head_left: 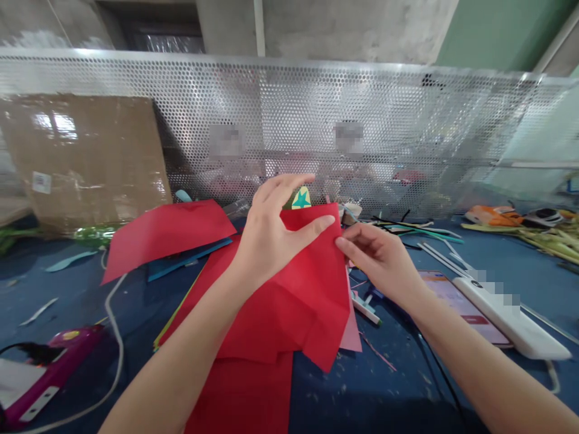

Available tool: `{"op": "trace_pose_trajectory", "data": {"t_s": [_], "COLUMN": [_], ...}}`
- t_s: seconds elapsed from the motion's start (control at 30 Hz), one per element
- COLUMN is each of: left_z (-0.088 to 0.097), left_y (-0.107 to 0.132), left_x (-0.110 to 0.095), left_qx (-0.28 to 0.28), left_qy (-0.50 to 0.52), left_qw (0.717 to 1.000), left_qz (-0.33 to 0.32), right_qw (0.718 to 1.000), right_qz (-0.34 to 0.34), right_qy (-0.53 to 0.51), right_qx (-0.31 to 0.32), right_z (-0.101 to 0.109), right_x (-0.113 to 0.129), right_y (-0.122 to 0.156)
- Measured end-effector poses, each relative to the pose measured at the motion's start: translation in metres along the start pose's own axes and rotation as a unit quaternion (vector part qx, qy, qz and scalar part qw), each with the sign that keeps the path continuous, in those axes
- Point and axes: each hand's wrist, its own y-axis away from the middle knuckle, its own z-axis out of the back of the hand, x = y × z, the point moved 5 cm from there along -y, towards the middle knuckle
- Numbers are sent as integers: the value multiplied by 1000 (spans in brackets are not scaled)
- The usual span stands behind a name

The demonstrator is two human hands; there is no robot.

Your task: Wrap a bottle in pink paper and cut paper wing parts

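Note:
A creased sheet of red paper (323, 289) is raised in front of me, tilted, over more red sheets (253, 398) on the blue table. My right hand (384, 256) pinches its right edge between thumb and fingers. At the sheet's upper edge, my left hand (269, 235) has its thumb and fingers spread apart, the thumb lying across the red surface. Whether that thumb presses on the paper I cannot tell. Behind the sheet shows a pale yellow piece with a teal star (301, 198). Pink paper (351, 328) sticks out under the right side.
To the left lie another red sheet (167, 232), blue paper (190, 259) and a purple power strip (58, 374) with a white cable. A phone (461, 304) and white power bank (511, 316) lie right. A perforated metal panel (294, 120) and cardboard (85, 157) stand behind.

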Motion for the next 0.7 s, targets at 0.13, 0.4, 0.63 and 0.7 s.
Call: {"op": "trace_pose_trajectory", "data": {"t_s": [0.13, 0.4, 0.63, 0.7], "left_z": [7, 7, 13, 16], "left_y": [1, 10, 12, 12], "left_x": [-11, -32, -44, -49], "left_qx": [64, 183, 168, 128], "left_qy": [71, 139, 134, 121], "left_qw": [995, 973, 974, 980], "left_qz": [22, -5, -71, -98], "right_qw": [944, 932, 918, 915], "right_qz": [180, 224, 252, 261], "right_qy": [275, 282, 302, 302], "right_qx": [-3, -44, -53, -63], "right_z": [-7, -8, -8, -6], "right_x": [34, 57, 70, 71], "right_y": [18, 35, 41, 42]}}
